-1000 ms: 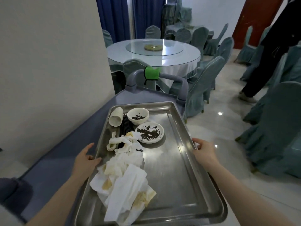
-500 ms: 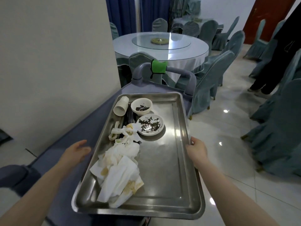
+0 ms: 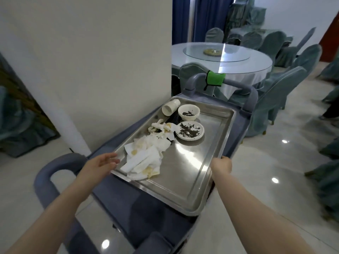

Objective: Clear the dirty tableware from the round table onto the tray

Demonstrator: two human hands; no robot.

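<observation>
Tray (image 3: pixel 200 162) btwn left hand (image 3: pixel 102 162), right hand (image 3: pixel 221 165).

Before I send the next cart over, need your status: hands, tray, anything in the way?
Left hand open at tray rim; right hand grips opposite rim. Tray on cart, dirty dishes aboard. Chair beside cart's far end.

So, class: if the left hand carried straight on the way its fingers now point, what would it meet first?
Most likely the near-left rim of the metal tray, which the left hand almost touches with open fingers. Just past the rim lie the crumpled napkins. Depth is unclear, so contact cannot be confirmed.
</observation>
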